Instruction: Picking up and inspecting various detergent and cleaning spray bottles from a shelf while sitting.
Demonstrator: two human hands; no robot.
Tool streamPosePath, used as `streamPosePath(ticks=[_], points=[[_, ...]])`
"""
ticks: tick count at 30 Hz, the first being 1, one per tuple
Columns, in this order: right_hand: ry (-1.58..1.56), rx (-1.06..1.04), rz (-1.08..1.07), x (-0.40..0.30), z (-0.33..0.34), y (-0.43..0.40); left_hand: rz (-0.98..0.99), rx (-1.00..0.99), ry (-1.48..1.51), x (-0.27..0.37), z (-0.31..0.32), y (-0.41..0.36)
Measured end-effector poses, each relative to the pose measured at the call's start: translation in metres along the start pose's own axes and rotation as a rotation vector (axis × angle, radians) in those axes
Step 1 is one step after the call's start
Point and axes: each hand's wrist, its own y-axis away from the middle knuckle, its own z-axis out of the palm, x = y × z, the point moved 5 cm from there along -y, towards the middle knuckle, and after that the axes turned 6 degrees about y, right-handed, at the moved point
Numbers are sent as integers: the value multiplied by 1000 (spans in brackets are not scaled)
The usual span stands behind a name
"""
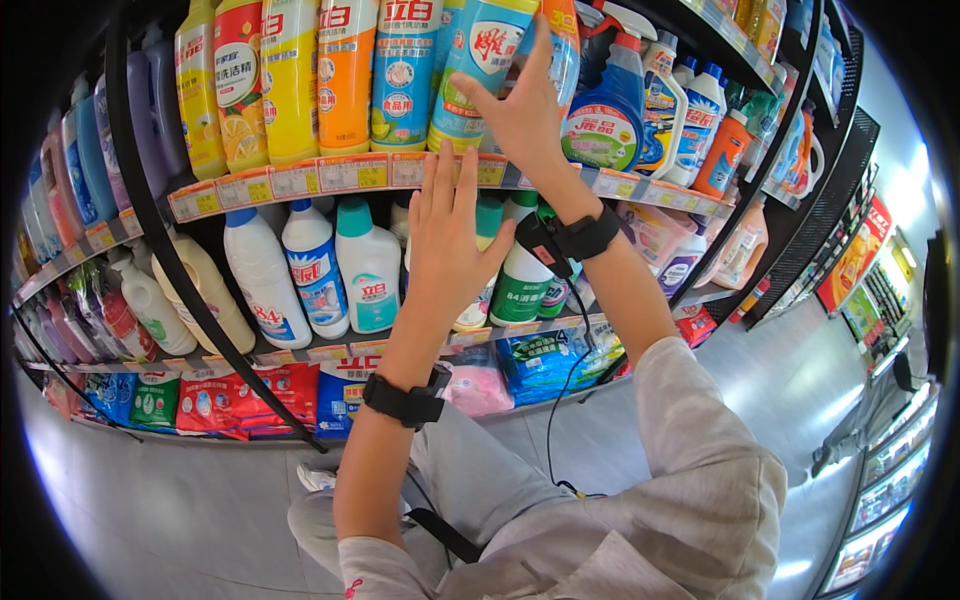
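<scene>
My right hand (525, 112) is spread at the right side of a yellow-capped, green and blue detergent bottle (476, 75), which leans to the right on the upper shelf. Whether the fingers touch it is unclear. My left hand (450, 232) is raised below that bottle with its fingers apart, in front of the shelf's price-label strip (352, 174), holding nothing. To the left of the leaning bottle stand a blue dish soap bottle (403, 82) and an orange one (345, 82). A blue spray bottle (611, 112) stands to the right of my right hand.
White cleaner bottles (266, 277) line the lower shelf, partly behind my left hand. Soft packs (277, 397) lie on the bottom shelf. Black slanted bars (187, 277) cross the shelf front. A cable (559, 405) hangs from my right wrist. Another person's leg (847, 439) shows far right.
</scene>
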Motion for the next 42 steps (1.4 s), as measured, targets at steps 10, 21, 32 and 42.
streamPosePath(ticks=[10,21,32,42], points=[[571,-92,-38,-10,12,-12,7,-146,-324,-16,5,14],[765,185,-550,-59,17,-41,-46,-191,-357,-31,-13,38],[829,-48,-377,-31,59,-95,-169,-177,-2,19,-54,65],[354,125,-471,-79,9,-36,-275,-78,78,28,-69,79]])
